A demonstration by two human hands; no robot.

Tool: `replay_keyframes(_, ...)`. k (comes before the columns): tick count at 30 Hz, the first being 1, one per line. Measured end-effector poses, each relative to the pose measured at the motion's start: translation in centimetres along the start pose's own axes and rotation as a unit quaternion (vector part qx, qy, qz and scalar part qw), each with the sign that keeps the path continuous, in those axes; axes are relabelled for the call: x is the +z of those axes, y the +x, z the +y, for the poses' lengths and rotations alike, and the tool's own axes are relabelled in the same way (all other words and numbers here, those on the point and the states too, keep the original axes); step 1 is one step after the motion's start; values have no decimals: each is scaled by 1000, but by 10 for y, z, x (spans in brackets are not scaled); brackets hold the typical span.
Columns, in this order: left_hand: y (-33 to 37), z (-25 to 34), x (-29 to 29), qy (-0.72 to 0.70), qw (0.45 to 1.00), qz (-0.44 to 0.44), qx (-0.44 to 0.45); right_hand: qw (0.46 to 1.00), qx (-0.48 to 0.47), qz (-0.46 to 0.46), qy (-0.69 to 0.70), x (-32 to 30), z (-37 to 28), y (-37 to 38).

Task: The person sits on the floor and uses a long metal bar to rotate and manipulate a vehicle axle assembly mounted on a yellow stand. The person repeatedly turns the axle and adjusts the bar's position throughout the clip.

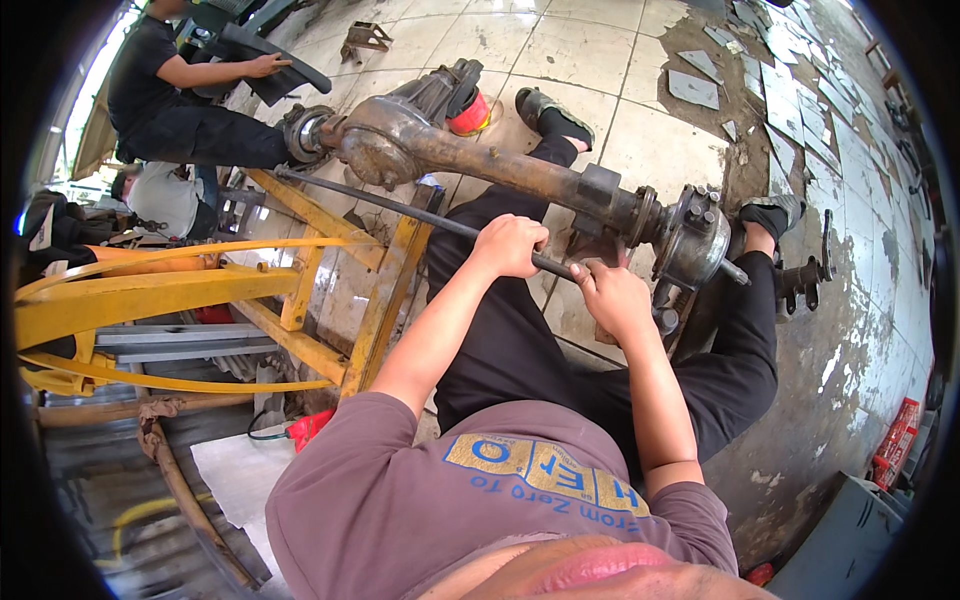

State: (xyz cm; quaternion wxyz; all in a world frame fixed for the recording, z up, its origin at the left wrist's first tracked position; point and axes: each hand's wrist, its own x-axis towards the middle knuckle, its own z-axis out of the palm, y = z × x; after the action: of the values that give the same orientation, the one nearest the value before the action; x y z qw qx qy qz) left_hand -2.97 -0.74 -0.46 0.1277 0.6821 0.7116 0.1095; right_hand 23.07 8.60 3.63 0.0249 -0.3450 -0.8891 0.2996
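A long dark metal rod (385, 203) runs slantwise in front of me, its far end up by the left end of a rusty vehicle axle (500, 165). My left hand (510, 246) is closed round the rod. Farther right, my right hand (613, 298) is wrapped about its near end, thumb along the top. Beyond my hands lies the axle, with a bulged differential housing (378, 150) at left and a round bolted hub (692, 238) at right. The rod's near tip is hidden by the right hand.
A yellow metal frame (160, 300) stands at my left. Behind the axle sits a red round container (468, 115). A person (170, 80) in dark clothes holds a black panel at upper left. Broken tiles (693, 90) lie at upper right. A grey box (835, 545) is at lower right.
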Motion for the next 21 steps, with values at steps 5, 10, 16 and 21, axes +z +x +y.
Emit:
replay_keyframes(5,3,4,1,-14,1000,-2,5,1000,16,1,-8,19,13,3)
replay_keyframes(10,2,3,-2,-6,1000,1,9,1000,13,0,-10,6,3,0)
replay_keyframes(16,-1,1,-1,-9,1000,-1,4,1000,19,-3,13,4,4,0)
replay_keyframes(21,2,2,-5,-16,1000,4,13,999,36,-25,-13,12,14,6)
